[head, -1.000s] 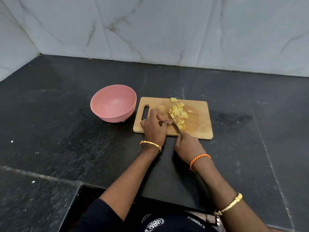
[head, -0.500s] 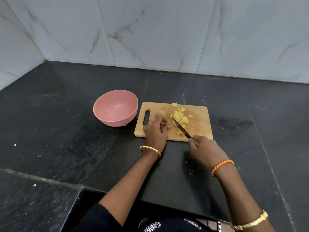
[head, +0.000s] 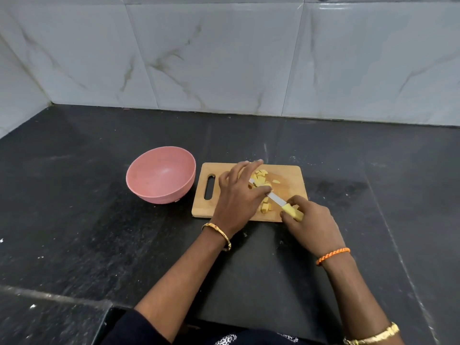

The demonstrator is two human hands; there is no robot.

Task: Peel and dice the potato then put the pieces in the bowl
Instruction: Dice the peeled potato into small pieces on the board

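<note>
**Diced potato on board, bowl beside it**

- Cutting board (head: 291,175): wooden, rectangular, slot handle at its left end, lying flat on the black stone countertop (head: 99,220).
- Potato pieces (head: 260,176): yellow dice in a loose heap on the middle of the board; one small piece (head: 275,181) lies slightly apart to the right, and a few more (head: 264,207) sit near the board's front edge. Part of the heap is hidden under the left hand.
- Bowl (head: 160,175): pink, round, upright, just left of the board on the countertop; no potato shows inside it.
- Knife (head: 276,197): narrow steel blade, pale yellow handle, lying diagonally over the board with the tip running under the left hand into the heap.
- Left hand (head: 239,192): palm down over the pieces, fingers spread and nearly straight, reaching to the board's far edge; grips nothing visible. Gold bangle (head: 219,234) at the wrist.
- Right hand (head: 311,220): at the board's front right corner, fingers curled round the knife handle. Orange braided band (head: 332,255) at the wrist.
- Backdrop: white marbled wall tiles (head: 224,58).
</note>
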